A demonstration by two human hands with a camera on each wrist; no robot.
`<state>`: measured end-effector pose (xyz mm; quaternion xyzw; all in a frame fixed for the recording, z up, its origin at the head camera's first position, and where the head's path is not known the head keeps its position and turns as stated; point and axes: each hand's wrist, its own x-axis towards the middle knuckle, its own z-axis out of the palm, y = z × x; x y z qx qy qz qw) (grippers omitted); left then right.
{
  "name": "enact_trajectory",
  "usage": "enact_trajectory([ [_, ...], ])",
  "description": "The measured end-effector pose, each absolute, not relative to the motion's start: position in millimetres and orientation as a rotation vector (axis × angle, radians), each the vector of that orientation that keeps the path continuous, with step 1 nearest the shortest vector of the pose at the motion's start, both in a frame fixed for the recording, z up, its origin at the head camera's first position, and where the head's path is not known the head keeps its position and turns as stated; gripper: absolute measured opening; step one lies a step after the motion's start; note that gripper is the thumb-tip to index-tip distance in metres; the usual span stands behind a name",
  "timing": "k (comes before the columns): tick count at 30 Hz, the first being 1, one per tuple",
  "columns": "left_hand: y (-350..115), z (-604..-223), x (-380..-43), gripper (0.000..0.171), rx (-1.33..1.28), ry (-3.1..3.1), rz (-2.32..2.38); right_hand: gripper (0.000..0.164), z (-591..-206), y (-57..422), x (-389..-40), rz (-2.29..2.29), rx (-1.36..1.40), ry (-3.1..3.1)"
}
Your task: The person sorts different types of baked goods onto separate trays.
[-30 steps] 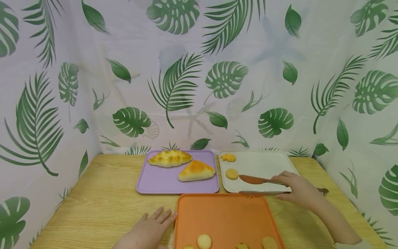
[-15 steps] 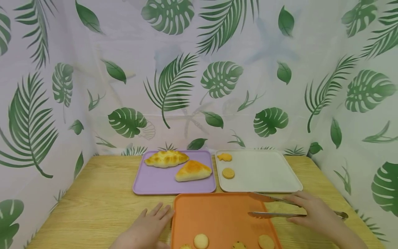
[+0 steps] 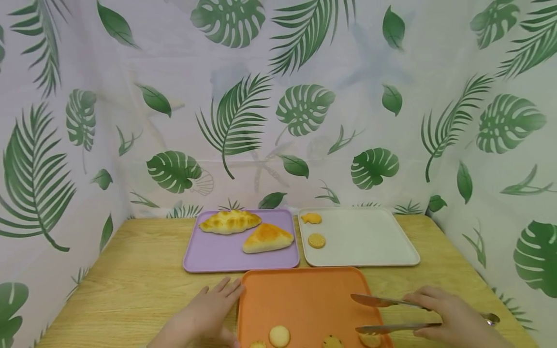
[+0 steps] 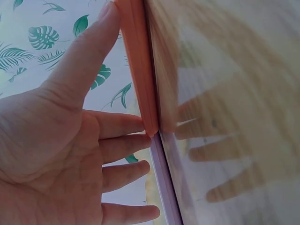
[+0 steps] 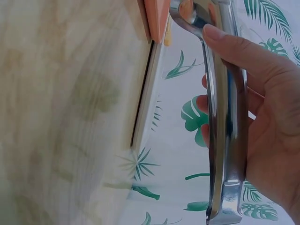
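Metal tongs [image 3: 391,328] are gripped in my right hand [image 3: 448,311], their arms apart and nothing between the tips. The tips reach over the right side of the orange tray [image 3: 304,290], the lower one overlapping a round biscuit [image 3: 370,340] there. In the right wrist view, thumb and fingers wrap the tongs [image 5: 227,122] from both sides. My left hand [image 3: 209,309] lies at the orange tray's left edge, fingers spread and straight. Thumb and fingertips meet the rim in the left wrist view. A plain round biscuit [image 3: 279,336] and a speckled one [image 3: 332,341] lie along the tray's near part.
Behind stands a purple tray [image 3: 209,258] with a braided bread [image 3: 230,222] and a triangular bread [image 3: 267,238]. Beside it a white tray [image 3: 365,241] carries a fish-shaped biscuit [image 3: 311,218] and a round biscuit [image 3: 316,240]. Leaf-print cloth [image 3: 261,121] walls the table.
My right hand has drawn the tongs back from the white tray, beside its round biscuit, to the orange tray's right side. The left hand stays at the orange rim.
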<state>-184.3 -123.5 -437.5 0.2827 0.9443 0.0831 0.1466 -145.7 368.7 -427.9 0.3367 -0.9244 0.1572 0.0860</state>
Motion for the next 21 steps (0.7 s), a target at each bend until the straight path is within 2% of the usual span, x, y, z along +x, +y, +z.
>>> enact_trajectory([
  [10, -124, -438, -186, 0.112, 0.794, 2.695, 0.244, 0.048, -435, 373, -143, 0.554, 1.268, -2.706],
  [21, -124, -441, -186, 0.112, 0.788, 2.717, 0.233, 0.039, -427, 359, -148, 0.527, 1.024, -2.944],
])
